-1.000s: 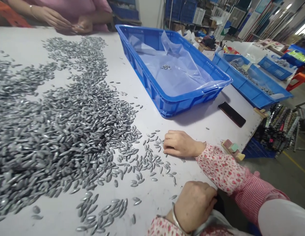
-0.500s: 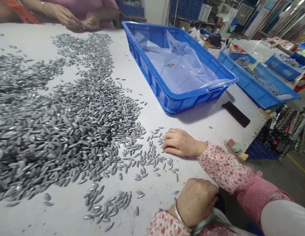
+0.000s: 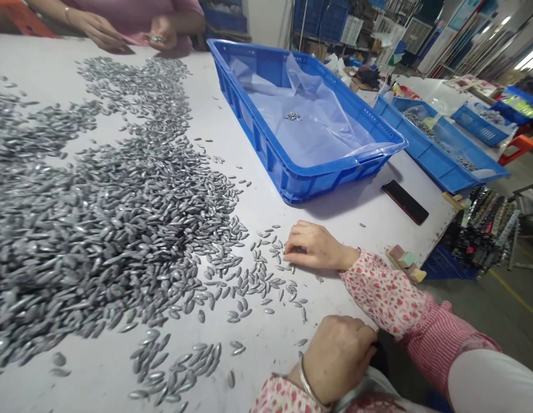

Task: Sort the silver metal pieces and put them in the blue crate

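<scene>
A large heap of small grey oval metal pieces (image 3: 111,229) covers the white table (image 3: 343,218). My right hand (image 3: 313,246) rests on the table at the heap's loose right fringe, its fingers curled and their tips pinched on a few of the pieces. My left hand (image 3: 337,355), with a silver bangle on the wrist, is a closed fist at the table's near edge. Its fingers wrap over something dark and pale that I cannot make out. Both arms wear pink floral sleeves.
A blue crate (image 3: 292,178) lined with clear plastic holds a few pieces, beyond my right hand. A black phone (image 3: 405,201) lies near the table's right edge. Another person's hands (image 3: 120,34) work at the far side. More blue crates (image 3: 438,155) stand to the right.
My right hand has lifted its fingers slightly and pinched at the pieces. The left fist has stayed put. The other person's hands have shifted at the far edge.
</scene>
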Demonstrator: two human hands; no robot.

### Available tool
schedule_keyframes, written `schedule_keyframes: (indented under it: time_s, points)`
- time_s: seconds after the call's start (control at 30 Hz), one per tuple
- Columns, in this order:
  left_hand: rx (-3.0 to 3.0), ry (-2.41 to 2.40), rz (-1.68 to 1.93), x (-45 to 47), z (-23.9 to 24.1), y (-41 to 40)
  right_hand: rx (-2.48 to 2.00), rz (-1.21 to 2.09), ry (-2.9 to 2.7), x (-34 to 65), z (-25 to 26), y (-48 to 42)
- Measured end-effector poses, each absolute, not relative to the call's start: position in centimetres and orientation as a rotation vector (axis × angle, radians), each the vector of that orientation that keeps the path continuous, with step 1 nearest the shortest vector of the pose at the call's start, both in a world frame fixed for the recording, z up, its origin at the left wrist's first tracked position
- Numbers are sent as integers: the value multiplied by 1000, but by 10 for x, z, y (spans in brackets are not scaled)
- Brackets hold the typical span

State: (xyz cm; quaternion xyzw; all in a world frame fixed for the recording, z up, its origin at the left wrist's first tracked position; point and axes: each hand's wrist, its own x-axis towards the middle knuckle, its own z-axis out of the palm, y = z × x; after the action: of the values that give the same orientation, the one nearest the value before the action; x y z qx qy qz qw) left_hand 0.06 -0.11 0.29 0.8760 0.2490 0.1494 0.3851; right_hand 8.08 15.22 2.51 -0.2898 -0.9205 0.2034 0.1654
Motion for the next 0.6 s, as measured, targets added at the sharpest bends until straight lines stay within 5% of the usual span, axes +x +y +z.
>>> schedule_keyframes:
  time_s: [0.6]
  points:
    - [2233,640,359,1,5,0,-696,453,-2801,70,21,143]
